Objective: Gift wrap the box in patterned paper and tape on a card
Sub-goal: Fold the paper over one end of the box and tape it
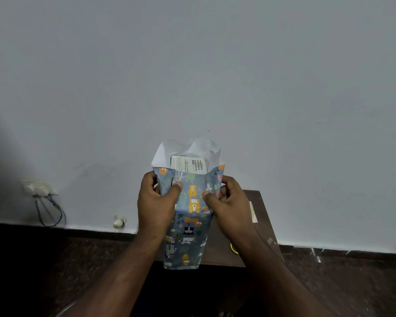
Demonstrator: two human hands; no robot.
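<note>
A box [189, 165] stands on end, wrapped in blue paper [188, 229] printed with animals. Its white labelled top end shows inside the open upper flaps, whose white inner side faces me. My left hand [157, 204] grips the left side of the wrapped box, thumb pressed on the front. My right hand [229, 207] grips the right side, thumb on the front too. The bottom end of the paper looks folded closed. A pale card [253, 212] lies on the table behind my right hand.
A small dark brown table [263, 227] stands against the white wall, under the box. A yellow tape roll [234, 247] peeks out by my right forearm. A wall socket with cables [38, 187] and a white fitting [119, 221] sit at the left. The floor is dark.
</note>
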